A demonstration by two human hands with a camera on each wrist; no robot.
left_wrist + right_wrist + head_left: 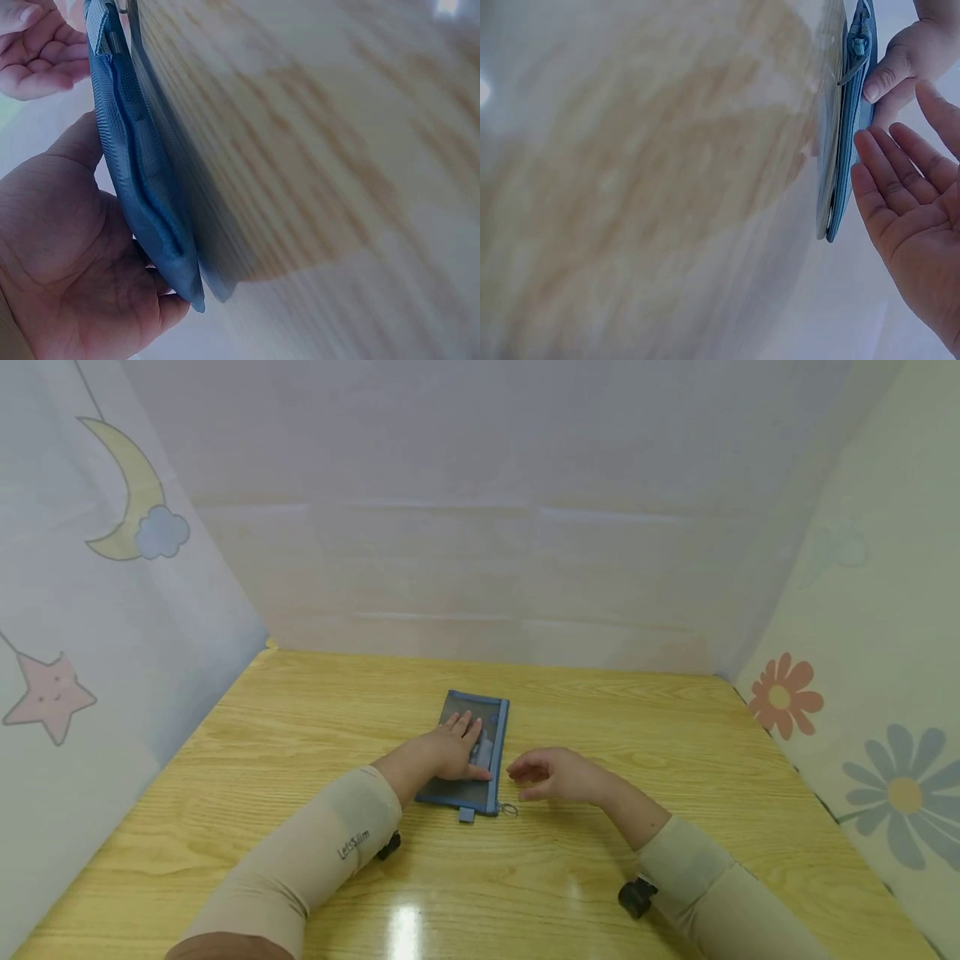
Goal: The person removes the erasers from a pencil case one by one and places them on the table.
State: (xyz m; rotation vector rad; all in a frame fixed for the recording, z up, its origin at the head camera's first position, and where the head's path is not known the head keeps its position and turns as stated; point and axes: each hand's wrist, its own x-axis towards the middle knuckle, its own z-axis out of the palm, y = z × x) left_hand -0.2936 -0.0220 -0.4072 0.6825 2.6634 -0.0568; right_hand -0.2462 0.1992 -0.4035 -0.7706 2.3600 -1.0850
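A blue zip pouch (465, 792) with a dark see-through mesh face lies flat on the table. Its zipper runs along the right side and seems closed; a metal ring (509, 809) hangs at the near right corner. Something pale shows through the mesh, its kind unclear. My left hand (448, 753) rests palm down on the pouch, fingers spread, thumb reaching toward the zipper. Just right of the pouch is my right hand (564, 776), fingers loosely bent and holding nothing. The left wrist view shows the pouch (142, 165) edge-on beside the left palm.
The wood-grain table (315, 718) spreads around the pouch on all sides. A pale sheet (480, 560) stands behind it, with printed walls left and right. Each forearm wears a light sleeve, with a small black camera (637, 897) at the right wrist.
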